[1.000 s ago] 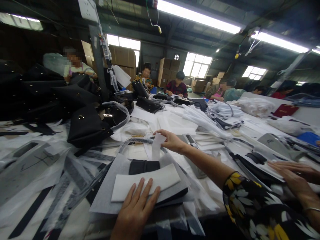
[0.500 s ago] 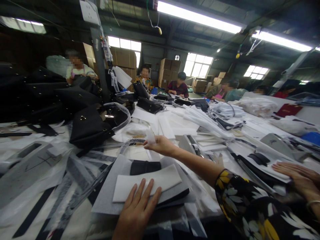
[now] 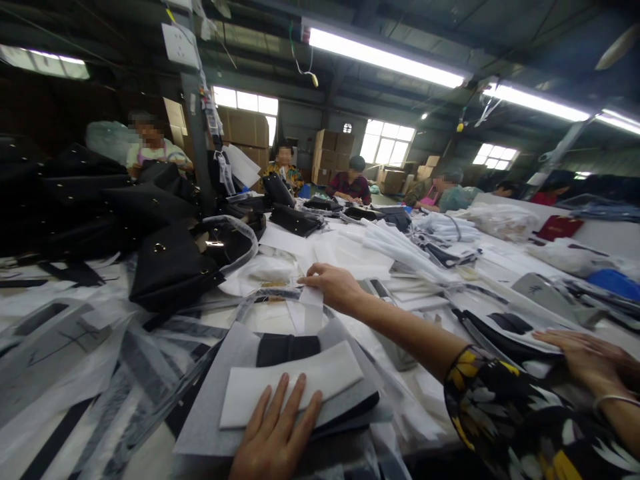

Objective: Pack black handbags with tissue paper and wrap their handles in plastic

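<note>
My left hand (image 3: pixel 280 427) lies flat with fingers spread, pressing on a white foam sheet (image 3: pixel 295 387). The sheet rests on a black bag with grey-white wrapping paper (image 3: pixel 210 400) around it. Just beyond the sheet, a black flap or strap piece (image 3: pixel 289 349) shows. My right hand (image 3: pixel 334 287) reaches over the far side of the bag, its fingers closed on a thin, translucent white strip (image 3: pixel 313 312) that hangs down. Beside it curves the bag's handle (image 3: pixel 245 307), wrapped in clear film.
A co-worker's hands (image 3: pixel 580 353) press on another bag at the right. Black bags (image 3: pixel 170 263) are heaped at the left. A grey holder (image 3: pixel 43 340) stands at the left, and white sheets (image 3: pixel 350 250) lie ahead. Several people sit across the table.
The strip in my right hand, raised before, now hangs downward over the handle area. My left hand stays on the foam sheet. The view has shifted slightly.
</note>
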The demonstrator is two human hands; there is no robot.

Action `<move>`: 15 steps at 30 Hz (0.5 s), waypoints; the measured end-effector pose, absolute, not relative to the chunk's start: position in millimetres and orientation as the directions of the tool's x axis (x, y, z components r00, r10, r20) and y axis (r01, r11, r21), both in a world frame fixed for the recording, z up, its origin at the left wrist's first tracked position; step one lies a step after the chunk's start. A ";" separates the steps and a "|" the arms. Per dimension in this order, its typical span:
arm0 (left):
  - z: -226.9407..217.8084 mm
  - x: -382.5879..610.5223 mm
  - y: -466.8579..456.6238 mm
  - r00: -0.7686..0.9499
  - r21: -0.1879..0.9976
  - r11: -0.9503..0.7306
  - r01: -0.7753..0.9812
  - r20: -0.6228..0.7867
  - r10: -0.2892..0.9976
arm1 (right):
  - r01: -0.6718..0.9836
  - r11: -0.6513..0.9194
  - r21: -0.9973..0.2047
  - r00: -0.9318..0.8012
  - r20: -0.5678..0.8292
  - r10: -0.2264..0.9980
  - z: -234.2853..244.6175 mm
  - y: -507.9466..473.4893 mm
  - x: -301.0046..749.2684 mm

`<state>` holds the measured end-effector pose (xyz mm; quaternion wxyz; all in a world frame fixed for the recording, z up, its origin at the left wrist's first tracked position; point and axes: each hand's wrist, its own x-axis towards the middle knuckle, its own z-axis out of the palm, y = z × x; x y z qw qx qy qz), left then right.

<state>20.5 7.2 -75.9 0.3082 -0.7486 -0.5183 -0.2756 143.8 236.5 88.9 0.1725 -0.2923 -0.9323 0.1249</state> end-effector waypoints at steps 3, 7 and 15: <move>-77.5 20.2 8.1 0.313 -0.183 -0.269 0.946 0.731 0.606 | 0.492 0.817 -0.301 -0.784 0.254 0.566 90.0 236.3 151.1; -77.0 19.9 7.7 0.310 -0.165 -0.284 0.945 0.732 0.607 | 0.386 0.640 -0.664 -0.759 0.166 0.630 84.1 243.2 155.5; -76.7 19.0 7.3 0.320 -0.195 -0.262 0.945 0.720 0.616 | 0.311 0.488 -0.816 -0.733 0.121 0.670 69.9 248.7 157.1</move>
